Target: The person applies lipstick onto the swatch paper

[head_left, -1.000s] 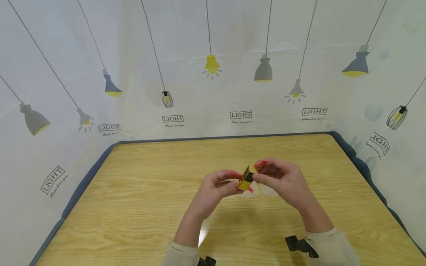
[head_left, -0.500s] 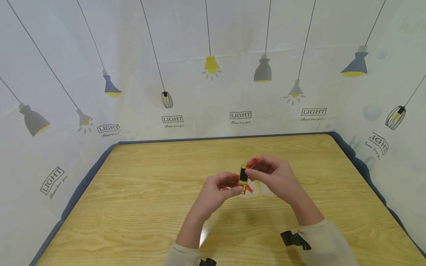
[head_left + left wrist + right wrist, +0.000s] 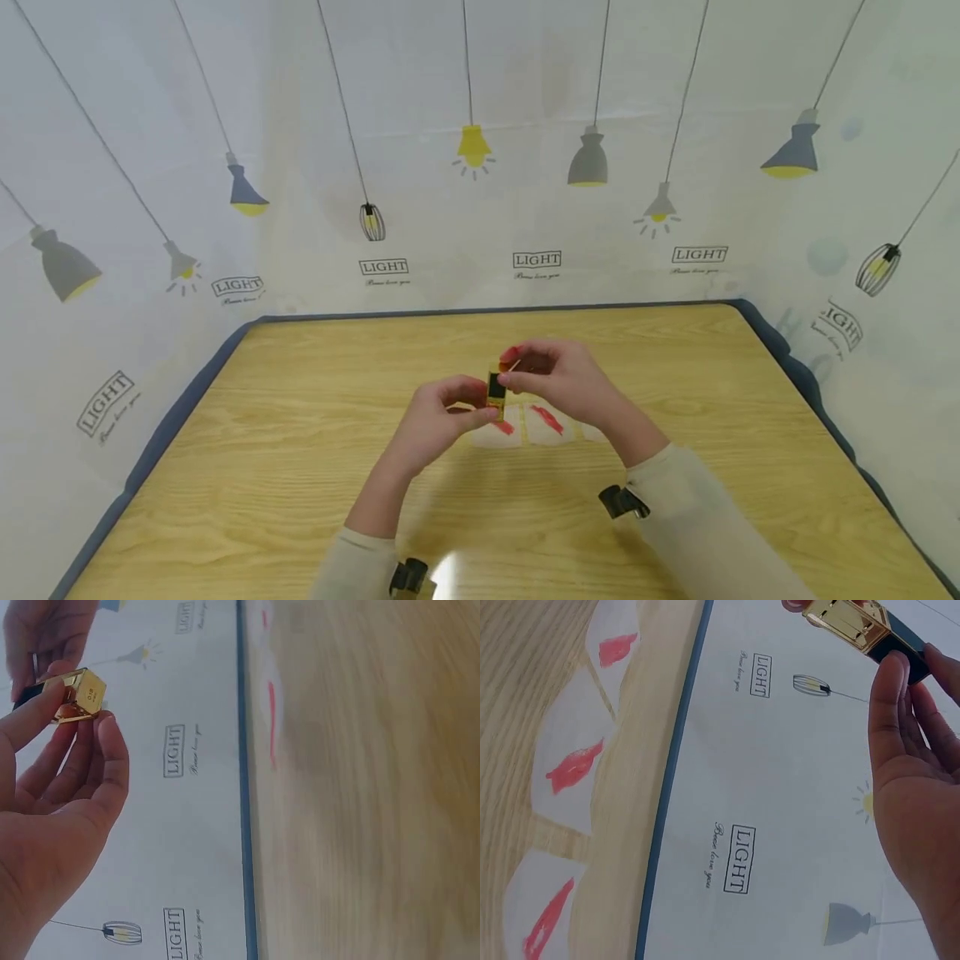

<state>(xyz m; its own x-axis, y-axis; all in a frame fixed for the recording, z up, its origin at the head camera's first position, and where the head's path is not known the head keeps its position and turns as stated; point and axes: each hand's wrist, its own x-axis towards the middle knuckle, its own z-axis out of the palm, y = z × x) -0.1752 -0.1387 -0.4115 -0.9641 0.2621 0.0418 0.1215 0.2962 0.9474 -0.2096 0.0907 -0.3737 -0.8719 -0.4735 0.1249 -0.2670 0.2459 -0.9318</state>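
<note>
A gold and black square lipstick tube (image 3: pixel 496 390) is held upright above the table between both hands. My left hand (image 3: pixel 431 421) pinches its lower gold part between thumb and fingers. In the left wrist view, small print shows on the gold base (image 3: pixel 93 694). The thumb and fingers of my right hand (image 3: pixel 570 379) grip the upper end; red marks colour its fingertips. The black section (image 3: pixel 904 643) lies by the right thumb in the right wrist view. Just beyond and below the hands, several white paper pieces (image 3: pixel 551 754) carry red smears (image 3: pixel 574 768).
The wood-grain table (image 3: pixel 300 467) ends at a dark blue edge (image 3: pixel 450 312) along the back and sides. Behind it hangs a white backdrop (image 3: pixel 420 167) printed with lamps and lettering. Black straps (image 3: pixel 624 502) are on both wrists.
Both hands and the lipstick have moved left. The tube has turned from a slant to nearly upright. More of the smeared paper pieces now shows between and beside the hands.
</note>
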